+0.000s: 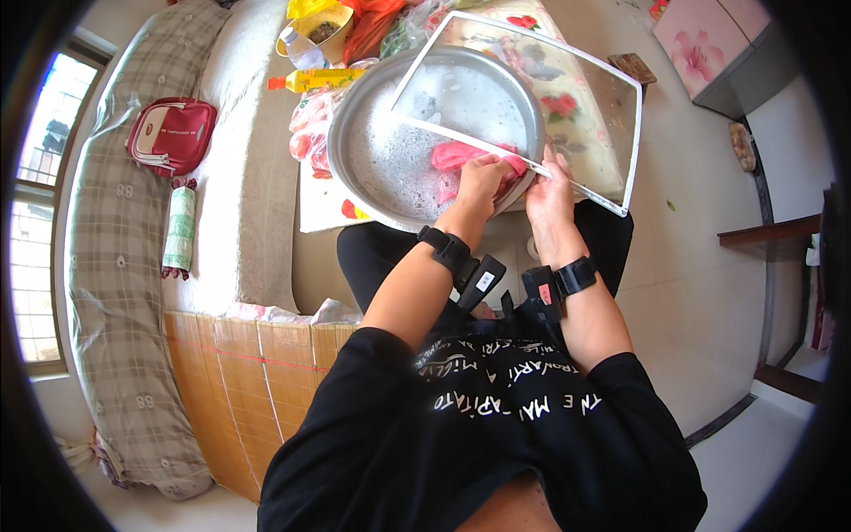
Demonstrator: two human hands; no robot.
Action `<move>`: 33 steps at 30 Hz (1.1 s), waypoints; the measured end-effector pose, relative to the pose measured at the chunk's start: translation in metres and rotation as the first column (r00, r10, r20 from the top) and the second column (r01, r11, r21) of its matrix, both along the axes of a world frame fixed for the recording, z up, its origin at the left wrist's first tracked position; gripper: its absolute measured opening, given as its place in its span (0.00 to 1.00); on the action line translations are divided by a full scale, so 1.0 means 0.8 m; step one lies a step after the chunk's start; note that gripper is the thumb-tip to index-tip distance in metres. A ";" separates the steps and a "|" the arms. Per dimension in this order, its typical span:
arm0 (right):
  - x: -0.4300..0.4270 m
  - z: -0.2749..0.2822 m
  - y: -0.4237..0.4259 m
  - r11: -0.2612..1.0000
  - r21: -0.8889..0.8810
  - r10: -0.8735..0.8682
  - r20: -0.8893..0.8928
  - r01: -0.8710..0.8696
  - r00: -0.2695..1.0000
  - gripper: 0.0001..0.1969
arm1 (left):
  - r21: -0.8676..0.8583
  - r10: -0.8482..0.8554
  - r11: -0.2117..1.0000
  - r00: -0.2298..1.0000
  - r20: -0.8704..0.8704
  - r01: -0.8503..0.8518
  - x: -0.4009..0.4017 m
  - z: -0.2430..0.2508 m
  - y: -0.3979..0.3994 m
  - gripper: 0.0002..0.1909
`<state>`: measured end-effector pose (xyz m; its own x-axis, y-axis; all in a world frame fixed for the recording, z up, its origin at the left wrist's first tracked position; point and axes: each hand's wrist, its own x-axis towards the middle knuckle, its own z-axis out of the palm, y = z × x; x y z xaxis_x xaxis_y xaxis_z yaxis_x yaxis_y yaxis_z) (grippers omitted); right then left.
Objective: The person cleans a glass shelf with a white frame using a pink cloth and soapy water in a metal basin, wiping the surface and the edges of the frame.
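Observation:
A white-framed mesh screen (585, 76) lies tilted across the right side of a round metal basin (336, 133) of sudsy water. My left hand (483, 179) presses a wet pink cloth (459, 156) against the frame's near bar, at the basin's right rim. Under that same bar, just outside the rim, my right hand (552, 186) supports the frame, palm up, with its fingers around the bar. Part of the cloth hangs down into the suds below my left hand. The frame's far left corner reaches over the water.
Beyond the basin's left side are a yellow bottle (322, 80), a clear plastic bottle (302, 48), a yellow bucket (332, 33) and bagged red items (311, 133). A floral-covered table (578, 126) supports the basin. A small wooden stool (631, 68) stands at the right.

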<state>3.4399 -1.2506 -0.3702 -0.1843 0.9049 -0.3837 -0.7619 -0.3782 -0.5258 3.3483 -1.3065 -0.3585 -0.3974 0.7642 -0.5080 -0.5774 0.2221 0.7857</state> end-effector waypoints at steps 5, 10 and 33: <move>0.004 -0.004 0.006 0.998 -0.021 0.060 0.025 -0.059 0.998 0.25 | 0.087 0.251 0.965 0.968 -0.011 -0.249 -0.052 -0.022 -0.016 0.03; 0.009 -0.013 0.014 0.993 0.060 0.105 -0.007 -0.104 0.994 0.28 | 0.006 0.608 0.790 0.785 0.118 -0.613 -0.113 0.010 -0.021 0.01; 0.015 -0.006 0.009 0.996 0.010 0.090 0.055 -0.091 0.994 0.26 | -0.490 -0.588 0.809 0.464 -0.663 0.325 -0.130 -0.014 -0.022 0.07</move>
<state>3.4523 -1.2431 -0.3751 -0.2449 0.8900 -0.3845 -0.6950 -0.4377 -0.5704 3.2446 -1.3238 -0.3697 -0.3550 0.8455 -0.3988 0.4516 0.5286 0.7187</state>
